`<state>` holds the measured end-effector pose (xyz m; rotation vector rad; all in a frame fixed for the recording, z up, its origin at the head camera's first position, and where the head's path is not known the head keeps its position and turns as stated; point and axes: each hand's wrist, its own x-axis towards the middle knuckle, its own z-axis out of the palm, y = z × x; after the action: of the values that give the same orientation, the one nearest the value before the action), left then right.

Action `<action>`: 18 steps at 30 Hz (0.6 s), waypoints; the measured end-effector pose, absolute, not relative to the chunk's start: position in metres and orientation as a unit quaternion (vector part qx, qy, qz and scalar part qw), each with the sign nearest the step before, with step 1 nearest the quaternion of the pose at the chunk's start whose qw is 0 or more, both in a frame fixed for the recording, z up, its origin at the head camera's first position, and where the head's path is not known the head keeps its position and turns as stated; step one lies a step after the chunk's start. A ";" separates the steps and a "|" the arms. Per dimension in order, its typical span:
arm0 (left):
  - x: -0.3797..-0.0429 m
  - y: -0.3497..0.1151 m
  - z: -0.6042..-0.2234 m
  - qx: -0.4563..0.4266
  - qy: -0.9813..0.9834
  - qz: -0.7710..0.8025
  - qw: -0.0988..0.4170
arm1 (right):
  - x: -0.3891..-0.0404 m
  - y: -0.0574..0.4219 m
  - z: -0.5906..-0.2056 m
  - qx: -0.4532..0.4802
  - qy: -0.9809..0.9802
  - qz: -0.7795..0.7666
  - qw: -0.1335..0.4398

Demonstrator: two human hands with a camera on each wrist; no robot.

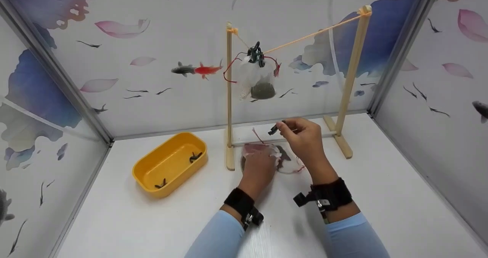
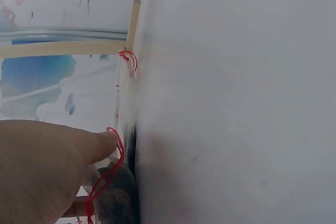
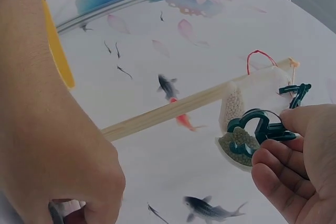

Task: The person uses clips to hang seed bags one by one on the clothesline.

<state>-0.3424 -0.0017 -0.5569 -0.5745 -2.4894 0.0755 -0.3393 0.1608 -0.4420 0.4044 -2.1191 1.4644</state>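
Note:
My left hand (image 1: 261, 168) is low at the table and grips the gathered top of a sheer drawstring pouch (image 2: 118, 198) with a red cord (image 2: 107, 174) and dark filling. A second sheer pouch (image 1: 289, 165) lies just to its right. Raised above them, my right hand (image 1: 305, 136) pinches a dark green plastic clip (image 3: 262, 128) between thumb and fingers. Beyond the hands, filled sheer pouches (image 1: 263, 89) hang from an orange string (image 1: 312, 34), held by green clips (image 1: 256, 55).
A wooden frame with two posts (image 1: 229, 98) carries the string, and a thin white rod (image 1: 320, 135) joins its feet. At the left, a yellow tub (image 1: 152, 168) contains two dark clips (image 1: 195, 157). Printed panels (image 1: 152, 109) enclose the white table (image 1: 171, 220).

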 end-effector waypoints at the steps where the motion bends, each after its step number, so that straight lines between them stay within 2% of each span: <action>1: -0.343 -0.003 -0.557 -0.213 -0.926 0.018 0.311 | -0.340 0.161 -0.442 0.149 -0.784 0.542 0.264; 2: -0.342 -0.005 -0.557 -0.212 -0.922 0.001 0.323 | -0.340 0.162 -0.441 0.148 -0.784 0.542 0.264; 4: -0.341 -0.010 -0.556 -0.205 -0.927 -0.050 0.311 | -0.340 0.163 -0.441 0.143 -0.782 0.545 0.265; 11: -0.335 -0.029 -0.535 -0.126 -0.934 -0.300 0.147 | -0.340 0.167 -0.439 0.128 -0.774 0.561 0.263; 18: -0.337 -0.047 -0.510 -0.057 -0.885 -0.459 0.052 | -0.342 0.169 -0.441 0.123 -0.780 0.557 0.258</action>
<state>-0.3371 -0.0466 -0.5102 -0.1745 -2.6935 -1.3953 -0.3423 0.1689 -0.4405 0.3334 -2.1148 1.5090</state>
